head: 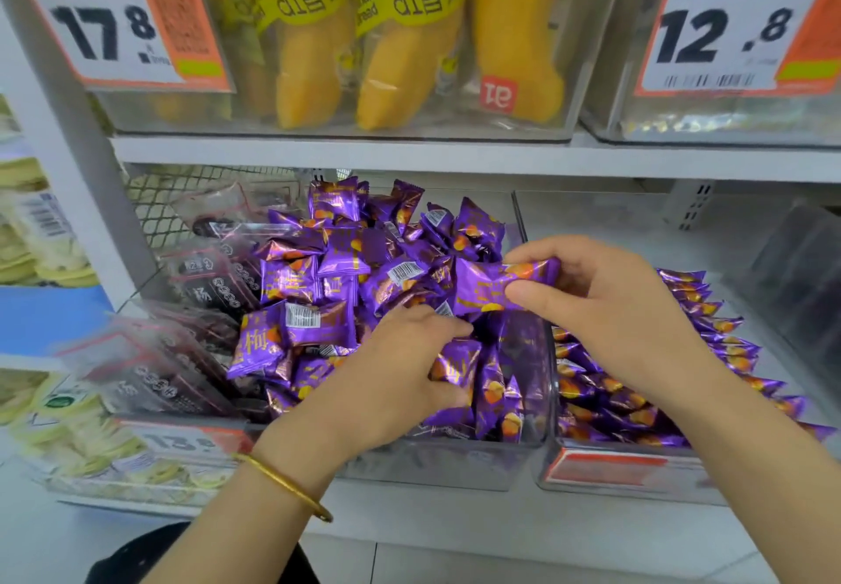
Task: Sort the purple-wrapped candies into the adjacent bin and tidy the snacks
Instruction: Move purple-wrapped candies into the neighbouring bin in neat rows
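Observation:
A heap of purple-wrapped candies (346,265) fills the middle clear bin (437,465) on the lower shelf. My right hand (610,310) pinches one purple candy (491,287) above the heap, near the wall between the bins. My left hand (400,369), a gold bangle on its wrist, lies low in the front of the same bin and grips several purple candies (473,378). The adjacent right bin (605,469) holds a neat row of purple candies (646,406) standing on edge.
Dark snack packets in clear red-trimmed bags (182,342) fill the left part of the middle bin. Bins of yellow banana bread (409,60) sit on the shelf above, with price tags 17.8 and 12.8. Pale green snacks (91,442) lie at far left.

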### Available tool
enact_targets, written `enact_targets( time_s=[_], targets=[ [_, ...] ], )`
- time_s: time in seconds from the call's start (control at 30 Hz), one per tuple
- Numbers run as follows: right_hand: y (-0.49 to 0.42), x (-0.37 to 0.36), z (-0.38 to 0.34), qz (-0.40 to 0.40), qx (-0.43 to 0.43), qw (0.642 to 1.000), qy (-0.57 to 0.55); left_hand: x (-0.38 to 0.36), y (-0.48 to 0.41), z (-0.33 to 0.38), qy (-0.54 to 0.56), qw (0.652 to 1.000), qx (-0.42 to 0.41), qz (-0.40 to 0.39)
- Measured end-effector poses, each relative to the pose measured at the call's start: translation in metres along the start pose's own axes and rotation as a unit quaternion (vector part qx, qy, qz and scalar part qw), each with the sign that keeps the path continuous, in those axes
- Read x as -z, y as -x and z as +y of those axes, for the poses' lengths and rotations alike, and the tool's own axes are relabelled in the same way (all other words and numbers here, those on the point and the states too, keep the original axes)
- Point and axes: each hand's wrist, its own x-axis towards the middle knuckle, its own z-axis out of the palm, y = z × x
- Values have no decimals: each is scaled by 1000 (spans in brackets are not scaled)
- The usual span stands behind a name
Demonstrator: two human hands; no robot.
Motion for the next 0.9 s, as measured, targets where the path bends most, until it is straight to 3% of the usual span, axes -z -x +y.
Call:
enact_targets(
  time_s=[0.1, 0.17, 0.23, 0.33, 0.37, 0.4, 0.43, 0.47, 0.5, 0.57, 0.63, 0.67, 0.73, 0.9],
  targets=[
    [4, 1, -5, -2, -26, 996, -87, 10, 0, 5, 207, 971, 78, 86],
    [6, -2, -8, -11, -25, 996, -88, 15, 1, 9, 438, 886, 103, 110],
    [6, -6, -9, -30, -21, 996, -85, 20, 1, 12, 594, 790, 106, 111],
    [3, -7, -11, -54, -40, 983, -173, 26, 1, 16, 672, 729, 82, 97],
    [2, -7, -10, -55, -57, 972, -220, 27, 0, 16, 661, 737, 79, 115],
    [1, -7, -11, -49, -69, 965, -249, 27, -2, 13, 605, 777, 76, 155],
    [0, -6, -9, -36, -74, 964, -252, 26, -5, 4, 480, 846, 73, 220],
    [-2, -5, -7, -16, -74, 967, -244, 25, -9, -4, 283, 914, 55, 284],
    [-4, -4, -5, 7, -72, 971, -229, 24, -13, -14, 88, 947, 22, 308],
    [-5, -2, -1, 38, -57, 979, -193, 18, -21, -26, -133, 962, 10, 236],
    [-6, -1, 0, 50, -45, 984, -166, 10, -26, -28, -223, 962, 84, 134],
    [-6, -1, 0, 53, -44, 984, -162, 7, -29, -29, -250, 956, 98, 120],
    [-5, -1, 2, 55, -42, 983, -167, 5, -34, -30, -262, 950, 90, 143],
    [-5, 2, 4, 28, -38, 984, -173, 7, -39, -31, -174, 958, 78, 212]
  ],
)
